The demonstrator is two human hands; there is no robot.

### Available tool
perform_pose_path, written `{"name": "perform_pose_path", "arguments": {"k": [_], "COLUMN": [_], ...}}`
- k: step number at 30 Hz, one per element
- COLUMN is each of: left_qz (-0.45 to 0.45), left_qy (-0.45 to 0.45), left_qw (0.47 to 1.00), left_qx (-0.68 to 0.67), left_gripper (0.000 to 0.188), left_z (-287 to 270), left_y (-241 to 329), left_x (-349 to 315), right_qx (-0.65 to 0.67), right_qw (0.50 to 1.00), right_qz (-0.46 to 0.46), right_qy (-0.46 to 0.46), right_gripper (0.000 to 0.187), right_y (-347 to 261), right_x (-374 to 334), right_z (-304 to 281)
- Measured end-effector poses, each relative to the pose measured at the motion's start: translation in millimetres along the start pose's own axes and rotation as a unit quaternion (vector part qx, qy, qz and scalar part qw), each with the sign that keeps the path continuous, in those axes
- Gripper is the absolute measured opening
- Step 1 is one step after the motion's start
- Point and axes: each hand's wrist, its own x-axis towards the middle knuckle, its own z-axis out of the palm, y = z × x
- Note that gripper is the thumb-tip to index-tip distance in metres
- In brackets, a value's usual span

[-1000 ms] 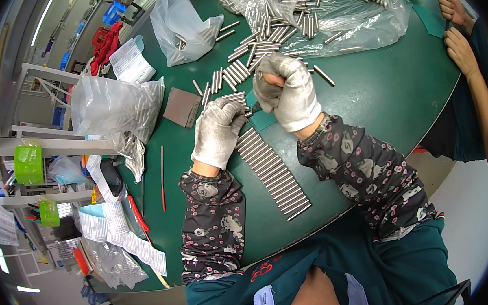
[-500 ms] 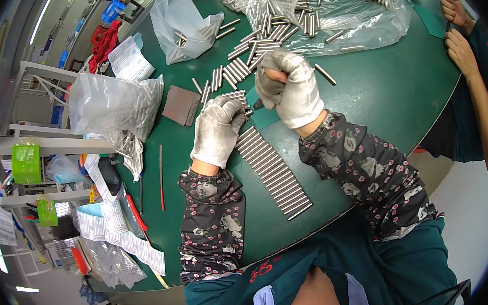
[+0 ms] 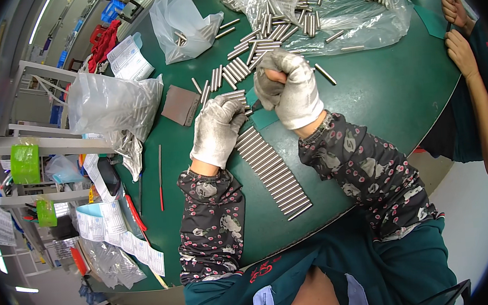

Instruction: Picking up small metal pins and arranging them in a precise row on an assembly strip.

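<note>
My left hand [image 3: 214, 133], in a white glove, has its fingers curled down on a steel pin [image 3: 248, 112] at the upper end of a neat row of pins [image 3: 274, 170]. In a soiled white glove, my right hand [image 3: 292, 90] is closed around a slim tool with a dark tip [image 3: 256, 105]; most of it is hidden in the fist. The tip points left, close to the pin under my left fingers. Beneath the right hand lies a flat green piece [image 3: 264, 118]. More loose pins [image 3: 236, 72] lie just beyond both hands.
A clear plastic sheet [image 3: 354, 23] heaped with steel pins spreads at the far side. Left of my hands are a brown-grey block [image 3: 180, 105], plastic bags [image 3: 115, 103], a thin red-handled file [image 3: 161, 177] and papers [image 3: 120, 233]. Another person's hands [image 3: 460, 46] are at the right edge.
My right hand has shifted very slightly left, and the dark tip with it. The left hand stays almost in place.
</note>
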Motion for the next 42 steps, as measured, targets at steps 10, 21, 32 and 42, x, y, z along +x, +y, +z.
{"name": "perform_pose_path", "arguments": {"k": [10,21,32,42], "left_qz": [0.005,0.006,-0.021,-0.119], "left_qy": [0.002,0.003,0.050,-0.174], "left_qw": [1.000,1.000,0.996,0.977], "left_qx": [-0.013,-0.004,0.071,-0.036], "left_gripper": [0.019,0.019,0.019,0.017], "left_z": [1,5,-10,-23], "left_y": [1,-7,10,4], "left_x": [1,-1,0,-8], "right_qx": [-0.083,-0.017,-0.064,-0.063], "right_qw": [0.995,1.000,0.998,0.997], "right_qz": [-0.017,0.008,-0.029,-0.039], "right_qy": [-0.051,0.013,-0.003,-0.023], "right_gripper": [0.034,0.036,0.032,0.034], "right_y": [-6,-9,-10,-8], "right_x": [-7,0,1,1], "right_z": [9,6,0,-2]}}
